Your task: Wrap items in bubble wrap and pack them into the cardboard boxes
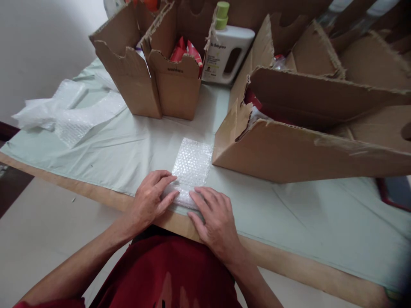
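A strip of bubble wrap [192, 161] lies flat on the cloth-covered table, close to its front edge. Its near end is folded or rolled into a thicker band; whether something is inside cannot be made out. My left hand [149, 196] grips the left end of this band, thumb on the near side and fingers on top. At the right end, my right hand [216, 216] holds the band with bent fingers, the thumb lower near the table edge.
Loose bubble wrap [77, 117] is heaped at the left. Cut cardboard boxes [305, 149] stand right, with more cardboard holders [178, 90] at the back. A white bottle with a green cap [226, 53] stands between them. Pale green cloth [289, 214] covers the table.
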Available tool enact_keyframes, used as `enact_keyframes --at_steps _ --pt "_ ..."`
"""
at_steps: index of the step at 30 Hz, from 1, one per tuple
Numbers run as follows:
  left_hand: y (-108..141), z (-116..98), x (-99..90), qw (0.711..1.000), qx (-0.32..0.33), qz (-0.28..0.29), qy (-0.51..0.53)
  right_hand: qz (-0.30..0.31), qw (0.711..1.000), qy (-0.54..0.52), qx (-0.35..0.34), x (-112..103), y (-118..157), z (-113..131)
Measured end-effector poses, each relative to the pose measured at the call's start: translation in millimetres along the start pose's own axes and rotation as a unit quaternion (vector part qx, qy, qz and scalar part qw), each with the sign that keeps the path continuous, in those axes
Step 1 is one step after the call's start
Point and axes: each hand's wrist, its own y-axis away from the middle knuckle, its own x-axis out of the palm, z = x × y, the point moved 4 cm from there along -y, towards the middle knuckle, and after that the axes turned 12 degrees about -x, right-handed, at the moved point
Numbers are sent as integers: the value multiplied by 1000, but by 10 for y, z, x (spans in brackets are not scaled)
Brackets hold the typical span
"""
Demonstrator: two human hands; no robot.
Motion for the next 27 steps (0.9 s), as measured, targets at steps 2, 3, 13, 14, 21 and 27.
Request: enact_keyframes --at_steps 2,3,13,14,21,27 --pt "56 -9 -46 1000 15 18 19 -3 1000 -19 2 -2 -24 -20" --pt "94 -20 -73 999 23 35 29 -11 999 -37 8 -16 -31 -31" --pt "-33 -5 28 1000 1 29 13 -47 998 5 41 -120 38 6" --pt "-74 -8 55 1000 -1 13 -1 -36 999 16 34 -100 36 12" --pt "50 -145 -100 998 18 40 55 -41 995 -79 47 -76 13 -68" --pt "85 -108 -55 997 2 44 58 -75 992 -71 74 -119 78 -77"
